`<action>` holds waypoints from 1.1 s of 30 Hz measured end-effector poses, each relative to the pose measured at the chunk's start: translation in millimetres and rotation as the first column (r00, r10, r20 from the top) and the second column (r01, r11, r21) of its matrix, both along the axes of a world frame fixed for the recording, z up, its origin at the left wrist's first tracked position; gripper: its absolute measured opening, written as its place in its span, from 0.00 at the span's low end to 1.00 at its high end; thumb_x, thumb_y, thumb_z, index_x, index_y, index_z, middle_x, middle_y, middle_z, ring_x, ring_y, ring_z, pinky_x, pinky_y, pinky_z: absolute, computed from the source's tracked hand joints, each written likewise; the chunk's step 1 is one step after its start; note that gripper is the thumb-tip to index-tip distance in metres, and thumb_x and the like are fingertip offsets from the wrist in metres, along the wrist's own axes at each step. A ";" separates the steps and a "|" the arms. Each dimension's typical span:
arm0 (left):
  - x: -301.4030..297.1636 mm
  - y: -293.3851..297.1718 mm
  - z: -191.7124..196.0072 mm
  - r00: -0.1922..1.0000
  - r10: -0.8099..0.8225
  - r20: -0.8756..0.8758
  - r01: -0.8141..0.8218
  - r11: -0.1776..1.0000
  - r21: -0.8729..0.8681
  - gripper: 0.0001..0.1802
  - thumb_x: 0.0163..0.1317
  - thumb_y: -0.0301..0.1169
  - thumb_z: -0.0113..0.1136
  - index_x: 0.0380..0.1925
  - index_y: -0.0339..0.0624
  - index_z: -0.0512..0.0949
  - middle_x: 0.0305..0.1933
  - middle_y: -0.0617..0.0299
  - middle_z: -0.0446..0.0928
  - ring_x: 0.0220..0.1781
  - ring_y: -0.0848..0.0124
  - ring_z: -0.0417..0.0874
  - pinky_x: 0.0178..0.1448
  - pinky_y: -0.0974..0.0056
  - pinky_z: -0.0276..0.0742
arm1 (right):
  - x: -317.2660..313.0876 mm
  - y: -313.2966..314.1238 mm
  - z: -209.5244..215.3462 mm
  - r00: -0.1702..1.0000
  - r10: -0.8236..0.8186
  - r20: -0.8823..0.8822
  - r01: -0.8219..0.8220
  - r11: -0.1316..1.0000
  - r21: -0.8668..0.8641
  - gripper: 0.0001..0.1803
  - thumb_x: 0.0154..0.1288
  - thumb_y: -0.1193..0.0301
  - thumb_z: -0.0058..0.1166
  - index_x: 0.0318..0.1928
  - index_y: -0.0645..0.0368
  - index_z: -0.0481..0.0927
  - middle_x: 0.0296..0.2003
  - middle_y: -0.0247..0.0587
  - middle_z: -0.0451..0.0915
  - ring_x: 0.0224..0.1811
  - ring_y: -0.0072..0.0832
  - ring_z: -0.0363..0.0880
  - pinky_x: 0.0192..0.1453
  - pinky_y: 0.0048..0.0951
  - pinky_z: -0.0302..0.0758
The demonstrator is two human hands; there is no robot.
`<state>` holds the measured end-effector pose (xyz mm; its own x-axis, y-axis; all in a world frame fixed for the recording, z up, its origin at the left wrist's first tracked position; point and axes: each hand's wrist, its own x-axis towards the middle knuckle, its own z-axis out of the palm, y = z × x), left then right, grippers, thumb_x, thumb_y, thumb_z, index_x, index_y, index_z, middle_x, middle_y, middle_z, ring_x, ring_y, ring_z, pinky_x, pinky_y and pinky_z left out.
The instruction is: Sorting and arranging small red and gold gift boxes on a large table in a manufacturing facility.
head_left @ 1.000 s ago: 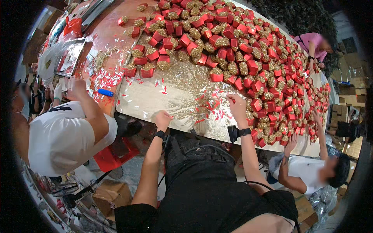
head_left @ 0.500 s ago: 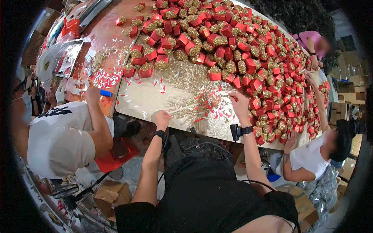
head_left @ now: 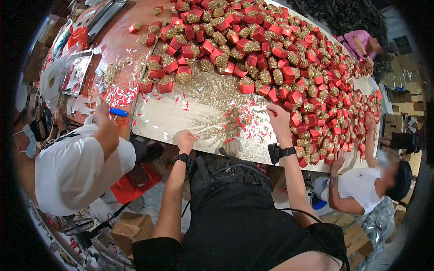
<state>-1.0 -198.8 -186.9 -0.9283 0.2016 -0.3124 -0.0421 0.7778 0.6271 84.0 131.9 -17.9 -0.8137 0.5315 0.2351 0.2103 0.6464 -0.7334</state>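
Observation:
My left hand (head_left: pixel 186 140) rests on the near edge of the table (head_left: pixel 162 118), fingers curled over loose gold shreds (head_left: pixel 212 128). My right hand (head_left: pixel 279 118) lies flat on the tabletop among red paper scraps (head_left: pixel 235 124), close to the edge of a big heap of small red boxes (head_left: pixel 280 49) filled with gold shred. Whether it holds anything is unclear. Both wrists wear dark bands.
A person in white (head_left: pixel 77 167) at my left holds a blue marker (head_left: pixel 119 112) on the table. Another person in white (head_left: pixel 361 189) crouches at the right with a hand on the boxes. A person in pink (head_left: pixel 359 43) sits far right. Cardboard boxes (head_left: pixel 131 228) lie on the floor.
My right hand has slid slightly along the table by the boxes. The person on the right has bent lower. The person on the left has shifted an arm.

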 end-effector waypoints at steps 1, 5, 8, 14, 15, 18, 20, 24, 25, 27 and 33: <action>-1.7 -0.4 -0.5 1.000 -0.028 0.007 0.028 0.999 -0.015 0.14 0.34 0.29 0.70 0.17 0.42 0.72 0.21 0.56 0.74 0.27 0.59 0.76 0.31 0.60 0.71 | -2.7 0.8 0.6 0.998 0.027 0.061 -0.028 0.999 0.020 0.07 0.52 0.80 0.52 0.34 0.65 0.77 0.36 0.44 0.79 0.39 0.33 0.78 0.44 0.27 0.72; 1.6 -7.2 -3.9 0.999 -0.036 -0.030 0.036 0.999 0.008 0.14 0.33 0.31 0.71 0.17 0.42 0.73 0.21 0.56 0.74 0.27 0.59 0.76 0.31 0.60 0.71 | -5.4 -4.5 39.8 0.991 -0.008 -0.137 0.030 0.986 0.164 0.06 0.52 0.80 0.53 0.34 0.65 0.77 0.35 0.43 0.79 0.38 0.33 0.78 0.42 0.28 0.73; 2.5 -17.0 -18.1 0.989 -0.071 -0.128 0.074 0.997 0.018 0.16 0.32 0.34 0.72 0.15 0.40 0.72 0.19 0.55 0.74 0.24 0.62 0.77 0.30 0.63 0.71 | -8.7 -16.4 78.2 0.938 -0.007 -0.346 0.161 0.894 0.418 0.04 0.53 0.79 0.53 0.32 0.63 0.78 0.34 0.42 0.79 0.36 0.30 0.79 0.36 0.26 0.74; -9.3 -1.4 -2.0 0.980 -0.197 -0.030 0.192 0.974 -0.122 0.12 0.35 0.34 0.69 0.15 0.41 0.75 0.21 0.54 0.75 0.27 0.59 0.77 0.32 0.59 0.71 | 10.7 11.0 -29.0 0.840 0.355 0.410 -0.463 0.863 0.200 0.21 0.55 0.69 0.53 0.50 0.59 0.70 0.47 0.48 0.72 0.51 0.40 0.69 0.54 0.33 0.66; -12.5 -2.0 -5.6 0.964 -0.262 -0.052 0.251 0.955 -0.161 0.10 0.38 0.34 0.67 0.14 0.42 0.75 0.20 0.54 0.75 0.26 0.58 0.76 0.33 0.57 0.72 | 28.7 11.1 -37.1 0.632 0.392 0.669 -0.638 0.752 0.162 0.24 0.54 0.66 0.53 0.53 0.57 0.68 0.48 0.49 0.72 0.51 0.42 0.69 0.55 0.33 0.65; -22.7 1.9 2.9 0.973 -0.230 0.020 0.231 0.969 -0.091 0.03 0.46 0.28 0.58 0.20 0.42 0.75 0.26 0.52 0.75 0.32 0.56 0.76 0.37 0.56 0.70 | 45.6 13.6 -63.3 0.496 0.553 0.669 -0.399 0.830 -0.391 0.22 0.54 0.61 0.53 0.48 0.56 0.72 0.44 0.50 0.74 0.45 0.40 0.73 0.48 0.33 0.69; -34.2 1.4 5.1 0.983 -0.181 -0.038 0.177 0.980 -0.087 0.04 0.48 0.26 0.54 0.26 0.40 0.75 0.29 0.53 0.76 0.35 0.57 0.76 0.39 0.58 0.71 | 56.5 12.4 -66.7 0.515 0.550 0.657 -0.273 0.832 -0.482 0.20 0.56 0.60 0.51 0.46 0.58 0.73 0.39 0.50 0.77 0.42 0.42 0.75 0.44 0.34 0.71; -68.2 -10.2 2.7 0.991 -0.057 -0.119 0.049 0.997 -0.062 0.04 0.48 0.25 0.53 0.26 0.40 0.74 0.30 0.52 0.76 0.36 0.55 0.76 0.39 0.57 0.70 | 82.4 17.7 -79.7 0.578 0.374 0.725 -0.305 0.924 -0.233 0.17 0.58 0.64 0.48 0.43 0.61 0.75 0.34 0.50 0.78 0.38 0.35 0.78 0.39 0.31 0.72; -77.7 -11.1 7.3 0.990 -0.024 -0.138 0.017 0.999 -0.050 0.04 0.48 0.26 0.55 0.26 0.40 0.74 0.30 0.52 0.76 0.36 0.55 0.76 0.39 0.57 0.70 | 82.5 18.4 -69.0 0.530 0.350 0.773 -0.292 0.930 -0.221 0.16 0.58 0.64 0.47 0.42 0.62 0.75 0.32 0.50 0.78 0.36 0.34 0.78 0.37 0.31 0.73; -96.0 -5.9 22.6 0.986 0.007 -0.167 -0.014 0.999 -0.038 0.05 0.48 0.28 0.57 0.26 0.40 0.74 0.30 0.51 0.76 0.36 0.54 0.76 0.40 0.56 0.70 | 103.7 34.6 -96.3 0.501 0.411 0.761 -0.019 0.885 -0.466 0.14 0.58 0.70 0.43 0.40 0.65 0.76 0.30 0.51 0.78 0.24 0.32 0.79 0.30 0.29 0.73; -123.3 11.7 66.8 0.991 0.129 0.026 -0.131 0.985 0.113 0.16 0.48 0.40 0.62 0.33 0.43 0.75 0.32 0.53 0.77 0.36 0.59 0.78 0.36 0.58 0.70 | 141.6 35.6 -117.5 0.586 0.486 0.648 -0.205 0.863 -0.461 0.23 0.52 0.75 0.48 0.52 0.57 0.70 0.35 0.46 0.78 0.35 0.30 0.77 0.36 0.29 0.73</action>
<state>-124.2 -187.1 -120.1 -0.9431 0.1150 -0.3120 -0.1507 0.6884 0.7095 225.6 167.6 -135.4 -0.7705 0.0958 -0.6302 0.5652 0.5596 -0.6061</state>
